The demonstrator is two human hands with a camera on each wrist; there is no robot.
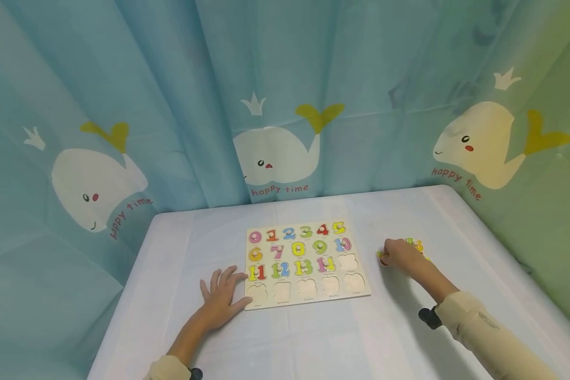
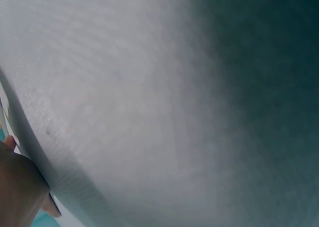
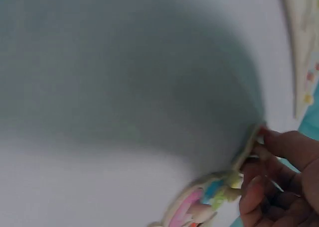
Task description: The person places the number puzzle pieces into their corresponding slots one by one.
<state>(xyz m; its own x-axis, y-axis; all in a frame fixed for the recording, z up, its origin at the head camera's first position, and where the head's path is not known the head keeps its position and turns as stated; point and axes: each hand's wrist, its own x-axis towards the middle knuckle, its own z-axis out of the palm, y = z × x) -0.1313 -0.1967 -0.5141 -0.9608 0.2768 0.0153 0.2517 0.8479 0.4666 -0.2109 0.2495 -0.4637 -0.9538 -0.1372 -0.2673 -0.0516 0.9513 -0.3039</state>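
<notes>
A wooden number puzzle board [image 1: 309, 301] lies on the table, with colourful knobbed number pieces filling its upper slots, 0 to 14. The last slot of the third row and the bottom row are bare recesses. My left hand [image 1: 220, 301] rests at the board's left edge with fingers spread, touching it. To the right of the board, my right hand [image 1: 404, 256] pinches a number piece [image 3: 245, 155] tilted up on its edge; its number is hidden. Beside that hand lie more number pieces [image 1: 414, 243], partly covered by the hand and overlapping in the right wrist view.
A white cloth covers the table [image 1: 294, 348]. Behind it and along both sides hangs a blue-green curtain [image 1: 180, 105] printed with whales. Dark wrist straps show at both sleeves.
</notes>
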